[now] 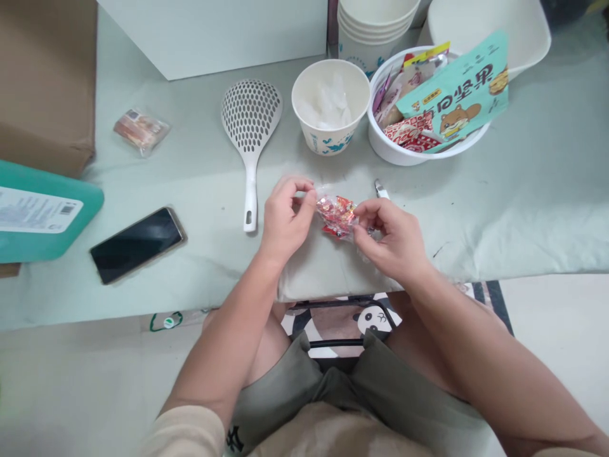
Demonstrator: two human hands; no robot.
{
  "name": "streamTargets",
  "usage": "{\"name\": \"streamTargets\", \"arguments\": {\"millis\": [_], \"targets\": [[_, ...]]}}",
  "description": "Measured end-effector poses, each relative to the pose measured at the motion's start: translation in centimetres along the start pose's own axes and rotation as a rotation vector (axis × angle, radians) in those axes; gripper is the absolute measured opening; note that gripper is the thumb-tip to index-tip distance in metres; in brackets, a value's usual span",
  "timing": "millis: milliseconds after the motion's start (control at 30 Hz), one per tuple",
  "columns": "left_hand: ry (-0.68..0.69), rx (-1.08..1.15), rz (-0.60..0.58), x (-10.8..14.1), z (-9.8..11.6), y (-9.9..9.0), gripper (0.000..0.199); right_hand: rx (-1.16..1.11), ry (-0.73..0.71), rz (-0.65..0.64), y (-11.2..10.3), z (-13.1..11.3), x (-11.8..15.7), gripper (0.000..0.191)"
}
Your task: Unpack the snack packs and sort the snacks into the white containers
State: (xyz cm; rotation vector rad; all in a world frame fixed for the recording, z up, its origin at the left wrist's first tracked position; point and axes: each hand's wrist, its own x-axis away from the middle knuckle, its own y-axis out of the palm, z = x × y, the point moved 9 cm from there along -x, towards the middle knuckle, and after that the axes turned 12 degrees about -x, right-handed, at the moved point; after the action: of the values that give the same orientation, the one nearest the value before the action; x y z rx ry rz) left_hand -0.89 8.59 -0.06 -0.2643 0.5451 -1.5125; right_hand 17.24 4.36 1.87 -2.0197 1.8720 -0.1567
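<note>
A small clear plastic bag (pixel 337 216) with red-and-gold printed packets inside is stretched between my two hands above the table's near edge. At its left end, my left hand (pixel 290 212) pinches the clear film between thumb and forefinger. My right hand (pixel 390 235) has its thumb and fingers closed on the bag's right end. Just behind the right fingers lies a small metal-and-white tool (pixel 380 189), partly covered, perhaps a nail clipper. Beyond the bag stands a paper cup (pixel 330 139) with crumpled translucent film in it.
A white bowl (pixel 428 155) of wrapped snacks holds a teal pouch (pixel 457 95). Stacked paper cups (pixel 378 32) stand behind. Leftward lie a slotted skimmer (pixel 252 120), a phone (pixel 137 244), and a wrapped snack (pixel 141 130). A teal container (pixel 47 209) and cardboard box (pixel 42 82) border the left side.
</note>
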Motion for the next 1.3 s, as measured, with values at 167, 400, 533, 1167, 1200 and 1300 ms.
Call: {"name": "streamTargets", "arguments": {"millis": [167,400,533,1167,1200,1300], "targets": [[-0.099,0.028,0.119,-0.5,-1.3,-1.8,0.023,0.029,-0.037,-0.041,0.3,-0.5,0.2,0.017],[-0.154,0.01,0.144,-0.8,-2.8,-2.5,0.026,0.102,-0.07,-0.092,1.0,-0.5,0.6,0.023],[-0.151,0.036,0.152,-0.9,-2.8,-2.6,0.025,0.11,-0.079,-0.119,1.0,-0.7,1.1,0.022],[-0.116,-0.131,-0.079,0.7,-1.2,0.6,0.019,0.321,-0.194,-0.176,3.2,-1.0,2.2,0.018],[-0.079,-0.097,-0.08,0.7,-1.0,0.9,0.023,0.328,-0.218,-0.19,3.5,-1.1,2.4,0.019],[0.034,-0.073,-0.026,0.5,-0.2,0.8,0.028,0.319,-0.243,-0.195,3.5,-1.2,2.6,0.021]]}}
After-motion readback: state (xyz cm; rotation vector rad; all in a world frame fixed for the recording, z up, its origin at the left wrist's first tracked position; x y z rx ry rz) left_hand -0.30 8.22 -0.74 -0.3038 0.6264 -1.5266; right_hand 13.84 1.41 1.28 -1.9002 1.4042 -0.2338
